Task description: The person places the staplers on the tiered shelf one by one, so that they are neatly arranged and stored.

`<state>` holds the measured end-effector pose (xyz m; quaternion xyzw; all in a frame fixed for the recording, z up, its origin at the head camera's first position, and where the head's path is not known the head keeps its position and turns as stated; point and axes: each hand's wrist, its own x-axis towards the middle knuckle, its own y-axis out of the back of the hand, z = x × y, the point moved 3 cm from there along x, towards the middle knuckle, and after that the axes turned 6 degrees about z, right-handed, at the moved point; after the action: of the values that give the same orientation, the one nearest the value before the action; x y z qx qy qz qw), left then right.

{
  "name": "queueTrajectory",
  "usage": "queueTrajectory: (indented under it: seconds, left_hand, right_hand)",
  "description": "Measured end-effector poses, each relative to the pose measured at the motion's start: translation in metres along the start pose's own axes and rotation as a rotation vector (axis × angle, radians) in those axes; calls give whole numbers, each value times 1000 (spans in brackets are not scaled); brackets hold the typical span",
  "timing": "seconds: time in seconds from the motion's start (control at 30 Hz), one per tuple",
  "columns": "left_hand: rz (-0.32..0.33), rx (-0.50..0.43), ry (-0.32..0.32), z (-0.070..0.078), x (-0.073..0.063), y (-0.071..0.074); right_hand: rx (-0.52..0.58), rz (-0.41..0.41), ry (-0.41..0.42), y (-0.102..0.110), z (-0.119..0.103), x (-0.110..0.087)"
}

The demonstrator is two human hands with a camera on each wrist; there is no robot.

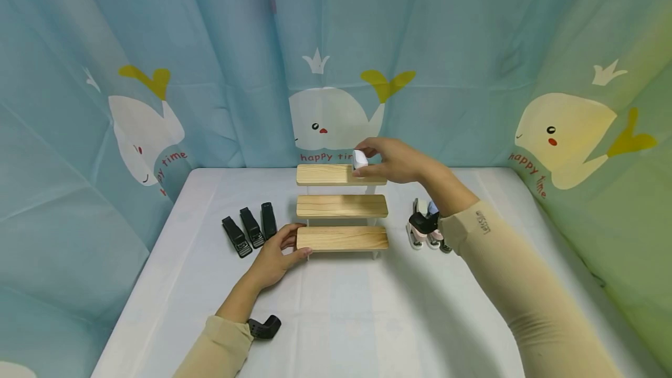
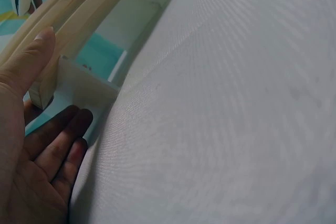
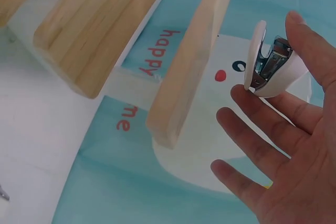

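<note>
White cloth [image 1: 336, 302] lies beneath wooden shelves [image 1: 341, 206], blue whale-print curtain [image 1: 357, 16] behind.

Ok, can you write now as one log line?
left hand: grips lowest shelf | right hand: holds white stapler near top shelf

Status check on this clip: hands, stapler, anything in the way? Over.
Left hand grips left end of bottom tier. Right hand pinches white stapler near top tier. Nothing visible blocking stapler; black items lie off left.
</note>
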<state>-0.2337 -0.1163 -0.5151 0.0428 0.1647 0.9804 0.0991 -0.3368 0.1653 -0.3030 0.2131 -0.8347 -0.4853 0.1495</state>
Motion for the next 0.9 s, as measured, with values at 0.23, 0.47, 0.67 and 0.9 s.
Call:
queueTrajectory:
  seconds: [0.23,0.47,0.67,0.9]
  left_hand:
    - [4,1,6,-1,0,1]
    - [7,-5,-5,0,1,1]
    - [8,-10,-12,-1,2,1]
    - [8,-10,-12,-2,2,1]
  right_hand:
    - [4,-1,20,-5,-8,6]
    - [3,5,36,-9,-14,12]
    - [12,7,46,-13,-20,17]
    - [28,-3,33,-21,-26,21]
